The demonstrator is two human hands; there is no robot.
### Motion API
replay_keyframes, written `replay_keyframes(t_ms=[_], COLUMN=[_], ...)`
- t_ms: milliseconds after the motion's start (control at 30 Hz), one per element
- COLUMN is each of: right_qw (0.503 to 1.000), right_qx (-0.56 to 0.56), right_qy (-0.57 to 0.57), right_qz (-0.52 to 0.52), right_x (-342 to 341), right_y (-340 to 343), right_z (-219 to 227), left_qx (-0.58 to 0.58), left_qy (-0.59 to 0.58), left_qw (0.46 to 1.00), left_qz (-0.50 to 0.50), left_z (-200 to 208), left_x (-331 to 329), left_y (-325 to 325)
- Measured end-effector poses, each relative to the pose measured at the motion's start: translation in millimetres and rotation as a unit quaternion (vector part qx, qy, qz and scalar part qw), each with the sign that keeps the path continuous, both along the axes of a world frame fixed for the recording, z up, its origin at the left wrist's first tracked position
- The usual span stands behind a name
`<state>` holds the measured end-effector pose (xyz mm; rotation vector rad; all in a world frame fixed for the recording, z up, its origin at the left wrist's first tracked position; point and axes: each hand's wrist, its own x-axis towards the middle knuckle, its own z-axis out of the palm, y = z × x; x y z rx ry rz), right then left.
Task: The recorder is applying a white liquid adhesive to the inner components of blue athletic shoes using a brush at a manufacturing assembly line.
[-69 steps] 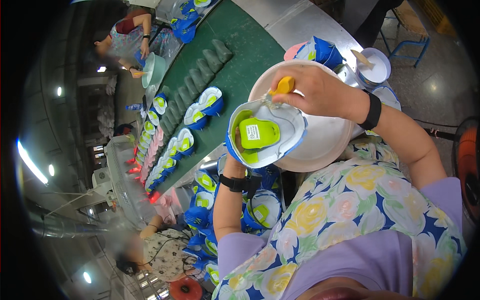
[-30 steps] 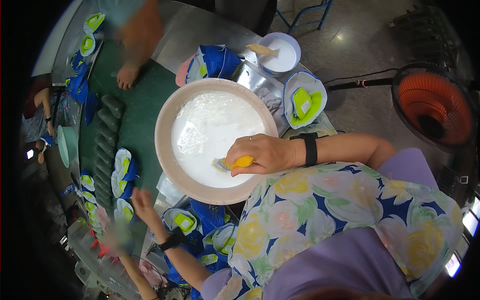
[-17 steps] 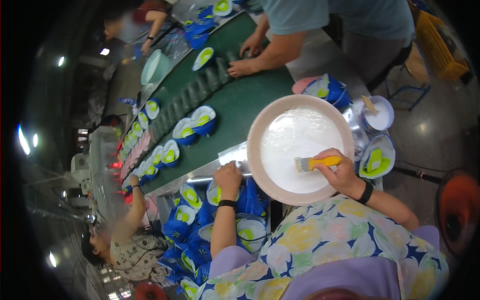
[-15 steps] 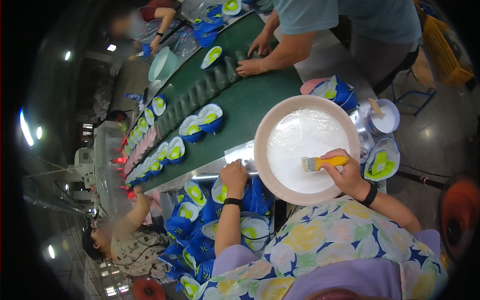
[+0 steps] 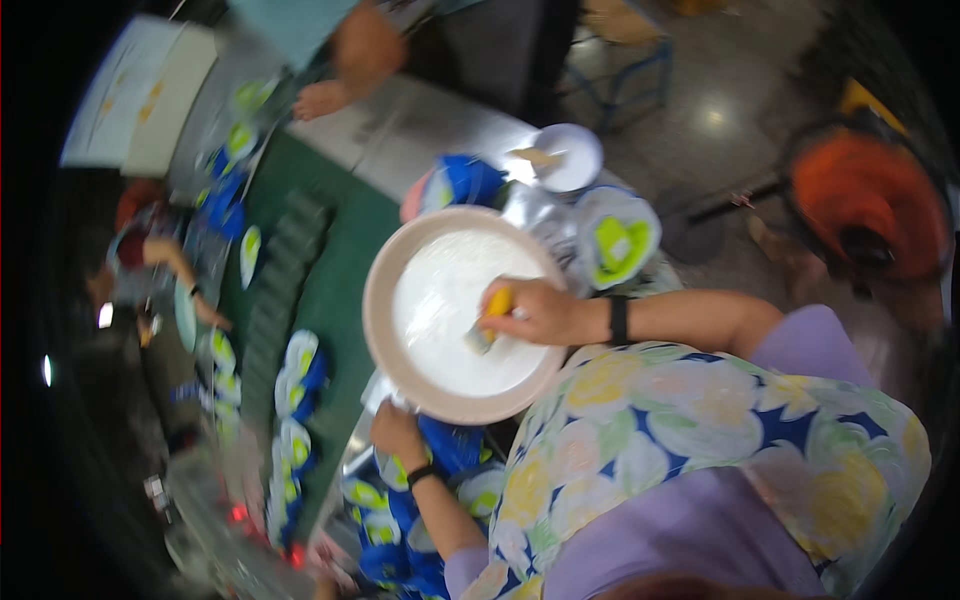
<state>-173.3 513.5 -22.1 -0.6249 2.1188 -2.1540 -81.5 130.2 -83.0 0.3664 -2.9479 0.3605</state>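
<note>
A: Looking down from the head, what does the right hand (image 5: 528, 312) have?

B: Its grip pinches a flat brush with a yellow handle and pale bristles (image 5: 499, 302).

A: Where is that brush?

B: Inside the rim of a big, round, beige-pink tub (image 5: 376, 312). The bristles point down at the milky white liquid (image 5: 435, 300). It's blurry, so I can't tell how deep they go.

A: And the left hand (image 5: 397, 432)?

B: It's just beside the tub, near the shiny metal edge. I can't tell if its grip is spread or pressed together.

A: What's near that hand?

B: A heap of blue caps with white and bright green insides (image 5: 455, 445).

A: What's on the tub's other side?

B: A white cap with a bright green inside (image 5: 618, 235), lying open side up. Near it is a small, round, white bowl (image 5: 580, 175) with a flat tan stick (image 5: 537, 157) in it.

A: And to the left?

B: A long green surface (image 5: 345, 240), with a row of dark grey lumps (image 5: 285, 270) on it. Another person's hand (image 5: 320, 100) is near its far end.
</note>
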Motion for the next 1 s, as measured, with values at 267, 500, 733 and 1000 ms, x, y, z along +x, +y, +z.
replay_keyframes(t_ms=[267,500,733,1000], right_qw=[0.999,0.999,0.996,0.995], right_qx=[0.012,0.043,0.012,0.002], right_qy=[-0.003,-0.005,-0.089,-0.093], right_qz=[-0.030,-0.019,-0.002,0.037], right_x=[10.0,18.2,15.3,19.1], right_y=[5.2,3.1,-2.3,-11.2], right_z=[0.6,0.4,1.6,-5.3], left_qx=[-0.025,0.131,0.589,0.466], left_qy=[0.017,-0.048,0.257,0.213], left_qw=[0.999,0.990,0.759,0.849], left_qz=[-0.028,0.034,0.107,0.126], left_z=[-5.8,8.6,103.9,134.8], left_x=[1.9,20.8,10.2,95.9], left_y=[2.5,-6.6,-66.1,-42.9])
